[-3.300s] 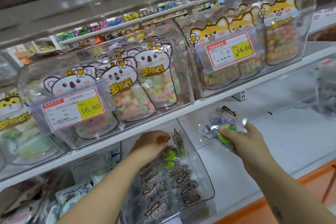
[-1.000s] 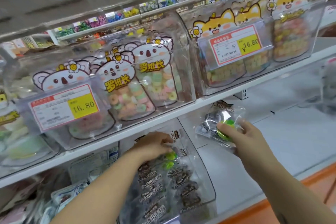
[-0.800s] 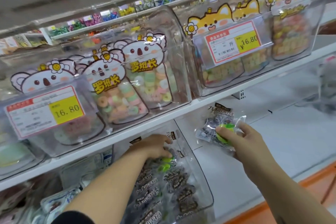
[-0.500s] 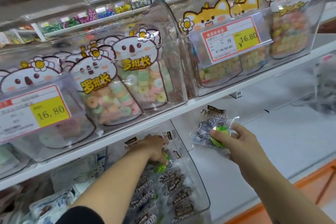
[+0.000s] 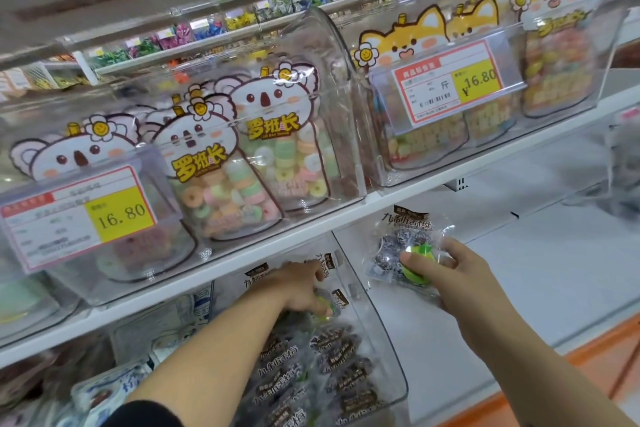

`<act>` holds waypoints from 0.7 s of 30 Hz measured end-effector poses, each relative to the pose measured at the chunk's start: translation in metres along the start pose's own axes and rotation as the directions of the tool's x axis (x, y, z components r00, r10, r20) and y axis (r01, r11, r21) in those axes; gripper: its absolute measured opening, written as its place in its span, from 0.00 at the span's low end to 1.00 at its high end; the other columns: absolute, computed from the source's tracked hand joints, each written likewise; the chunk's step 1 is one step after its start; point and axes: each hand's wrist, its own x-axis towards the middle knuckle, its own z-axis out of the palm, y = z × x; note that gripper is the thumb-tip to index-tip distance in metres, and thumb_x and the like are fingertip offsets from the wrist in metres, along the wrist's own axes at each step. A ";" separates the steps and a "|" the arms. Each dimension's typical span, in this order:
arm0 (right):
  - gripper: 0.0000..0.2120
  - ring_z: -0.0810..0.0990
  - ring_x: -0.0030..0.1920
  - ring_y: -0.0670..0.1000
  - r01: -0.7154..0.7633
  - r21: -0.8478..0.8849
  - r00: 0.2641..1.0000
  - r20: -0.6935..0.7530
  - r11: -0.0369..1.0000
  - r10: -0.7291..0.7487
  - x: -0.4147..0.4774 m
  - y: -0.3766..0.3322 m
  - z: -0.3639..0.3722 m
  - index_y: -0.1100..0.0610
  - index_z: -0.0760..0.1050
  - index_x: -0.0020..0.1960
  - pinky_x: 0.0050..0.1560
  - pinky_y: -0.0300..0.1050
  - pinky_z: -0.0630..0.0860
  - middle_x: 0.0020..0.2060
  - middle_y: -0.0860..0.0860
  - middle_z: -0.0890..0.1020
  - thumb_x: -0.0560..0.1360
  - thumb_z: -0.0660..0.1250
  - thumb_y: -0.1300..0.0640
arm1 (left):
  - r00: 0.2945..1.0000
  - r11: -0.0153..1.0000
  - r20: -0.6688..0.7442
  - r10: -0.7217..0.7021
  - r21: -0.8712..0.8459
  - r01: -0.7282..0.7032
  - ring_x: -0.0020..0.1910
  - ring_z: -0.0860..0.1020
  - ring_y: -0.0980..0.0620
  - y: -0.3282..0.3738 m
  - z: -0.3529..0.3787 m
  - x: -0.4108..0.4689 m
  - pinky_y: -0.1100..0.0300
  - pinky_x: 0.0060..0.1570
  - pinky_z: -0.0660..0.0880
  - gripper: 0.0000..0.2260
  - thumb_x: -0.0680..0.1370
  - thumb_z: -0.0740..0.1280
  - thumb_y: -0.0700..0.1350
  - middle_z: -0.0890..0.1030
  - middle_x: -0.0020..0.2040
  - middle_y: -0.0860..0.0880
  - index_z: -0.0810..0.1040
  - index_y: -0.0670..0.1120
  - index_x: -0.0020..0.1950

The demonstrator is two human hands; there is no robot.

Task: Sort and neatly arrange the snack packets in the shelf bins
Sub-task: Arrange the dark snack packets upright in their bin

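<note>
A clear plastic bin (image 5: 388, 357) on the lower shelf holds several see-through plum packets with dark labels (image 5: 332, 367). My left hand (image 5: 301, 288) reaches into the back of that bin and its fingers curl onto a packet there, under the upper shelf edge. My right hand (image 5: 446, 274) holds a small stack of the same plum packets (image 5: 401, 246) with a green round mark, thumb on top, over the bare white shelf to the right of the bin.
The upper shelf (image 5: 415, 194) carries clear bins of koala candy bags (image 5: 273, 149) and fox candy bags (image 5: 550, 45) with price tags of 16.80. More packets lie in bins at the lower left (image 5: 104, 388). An orange shelf edge (image 5: 588, 350) runs at the right.
My left hand has pushed deeper into the back of the bin. My right hand with its packets has stayed in about the same place beside the bin. The view shifted slightly.
</note>
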 end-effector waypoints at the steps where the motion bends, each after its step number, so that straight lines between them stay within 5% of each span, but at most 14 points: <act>1: 0.35 0.77 0.59 0.56 0.000 0.002 1.000 0.007 1.000 0.000 0.000 0.000 0.001 0.56 0.70 0.67 0.51 0.45 0.71 0.61 0.59 0.77 0.64 0.78 0.49 | 0.999 0.997 -0.031 0.009 -0.072 -0.012 0.56 0.74 0.50 -0.001 -0.001 -0.001 0.53 0.58 0.73 0.27 0.70 0.73 0.54 0.74 0.62 0.48 0.66 0.52 0.65; 3: 0.36 0.77 0.61 0.57 0.004 0.007 1.000 -0.001 1.000 -0.004 -0.002 -0.001 0.003 0.57 0.70 0.67 0.52 0.46 0.71 0.61 0.59 0.77 0.63 0.78 0.49 | 0.996 0.979 -0.084 0.034 -0.196 -0.050 0.56 0.72 0.53 -0.002 -0.006 -0.006 0.58 0.56 0.70 0.29 0.72 0.72 0.51 0.72 0.66 0.49 0.64 0.50 0.69; 6: 0.22 0.79 0.52 0.52 0.015 0.031 1.000 -0.022 0.999 -0.014 -0.003 -0.007 0.002 0.55 0.71 0.60 0.49 0.45 0.73 0.51 0.53 0.80 0.69 0.74 0.53 | 0.991 0.938 -0.131 0.019 -0.340 -0.062 0.58 0.71 0.52 -0.001 -0.013 -0.018 0.61 0.53 0.68 0.30 0.73 0.72 0.48 0.69 0.69 0.49 0.63 0.50 0.72; 11: 0.15 0.81 0.46 0.53 -0.065 0.151 0.998 0.001 0.986 0.065 -0.011 -0.014 -0.001 0.56 0.77 0.55 0.53 0.53 0.76 0.45 0.53 0.83 0.70 0.72 0.55 | 0.922 0.823 -0.363 -0.136 -0.559 -0.099 0.34 0.69 0.61 0.002 -0.012 -0.053 0.70 0.33 0.67 0.10 0.76 0.67 0.57 0.71 0.45 0.58 0.67 0.55 0.49; 14: 0.13 0.81 0.48 0.54 -0.110 0.235 0.993 0.076 0.966 0.095 -0.019 -0.018 0.000 0.57 0.77 0.52 0.54 0.54 0.77 0.48 0.54 0.83 0.69 0.71 0.54 | 0.839 0.637 -0.475 -0.266 -0.740 -0.216 0.42 0.76 0.55 0.002 -0.003 -0.076 0.66 0.45 0.74 0.15 0.74 0.69 0.54 0.76 0.54 0.52 0.72 0.54 0.58; 16: 0.13 0.82 0.46 0.51 -0.130 0.281 0.987 0.132 0.951 0.096 -0.027 -0.022 0.003 0.56 0.76 0.50 0.53 0.52 0.77 0.45 0.53 0.83 0.67 0.71 0.53 | 0.818 0.502 -0.494 -0.293 -0.808 -0.308 0.51 0.79 0.50 0.004 0.007 -0.089 0.53 0.58 0.75 0.14 0.71 0.73 0.54 0.78 0.55 0.53 0.73 0.60 0.53; 19: 0.20 0.83 0.49 0.52 -0.179 0.336 0.969 0.221 0.925 0.107 -0.036 -0.021 0.010 0.58 0.76 0.54 0.59 0.56 0.75 0.47 0.53 0.84 0.64 0.70 0.52 | 0.846 0.351 -0.469 -0.254 -0.860 -0.371 0.57 0.79 0.47 0.015 0.020 -0.108 0.44 0.61 0.74 0.24 0.63 0.76 0.58 0.78 0.60 0.53 0.71 0.68 0.54; 21: 0.25 0.81 0.56 0.55 -0.195 0.365 0.962 0.250 0.910 0.106 -0.039 -0.018 0.014 0.60 0.75 0.59 0.61 0.57 0.73 0.55 0.56 0.82 0.64 0.70 0.52 | 0.875 0.295 -0.420 -0.241 -0.890 -0.347 0.60 0.77 0.47 0.026 0.028 -0.115 0.44 0.63 0.72 0.32 0.59 0.75 0.60 0.77 0.62 0.54 0.70 0.64 0.61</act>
